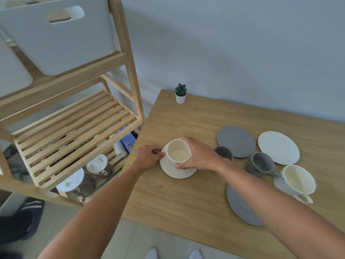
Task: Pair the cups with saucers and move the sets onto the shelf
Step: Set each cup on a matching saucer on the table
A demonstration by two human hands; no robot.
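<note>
A cream cup (178, 151) sits on its matching cream saucer (177, 170) near the left edge of the counter (186, 202), just beside the wooden shelf (74, 128). The right hand (200, 156) is wrapped around the cup's far side, fingers over the rim side and thumb low near the saucer, while the left hand (149, 157) pinches the saucer's left rim — both closed on the set. These look like glazed ceramic: stiff, fairly weighty for their size, smooth enough to slip, and likely to chip if knocked against the slats. The cup is only resting on the saucer, so it would probably slide if the saucer tilts; lifting from under the saucer rim while steadying the cup from the side seems the safest hold. The slatted middle tier of the shelf is bare and close at hand. Well to the right wait two grey cups (260, 163), two grey saucers (236, 141), a white saucer (279, 147) and another cream cup (298, 179) — not yet paired.
</note>
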